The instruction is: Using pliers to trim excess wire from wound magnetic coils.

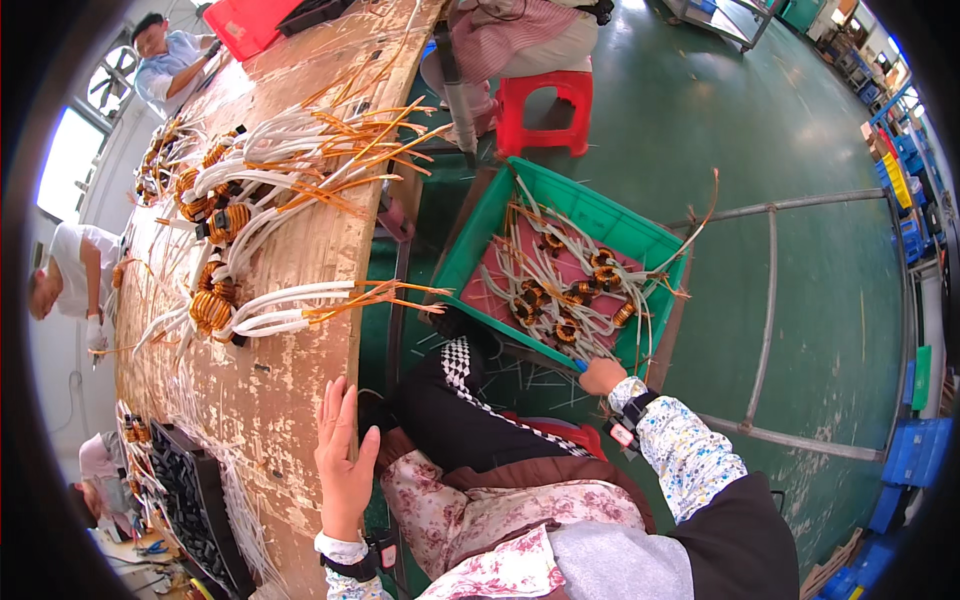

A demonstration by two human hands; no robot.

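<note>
My left hand (346, 462) rests at the edge of the worn wooden table (290, 420), fingers stretched out and holding nothing. Off to my right, my right hand (602, 377) is closed at the near wall of a green plastic bin (575, 190). A small blue object (580, 365) sticks out of its grip; I cannot make out its kind. Inside the bin lie several copper-wound ring coils (604, 277) with white leads, on a pinkish sheet (489, 284). More such coils (211, 308) lie on the table beyond my left hand, their stripped copper ends (385, 292) hanging past the edge.
A black tray of dark parts (190, 490) stands on the table's left side. Beyond the bin is a red stool (545, 105). Metal rails (770, 300) run over the green floor at right. Several people work across the table, one in light blue (165, 70).
</note>
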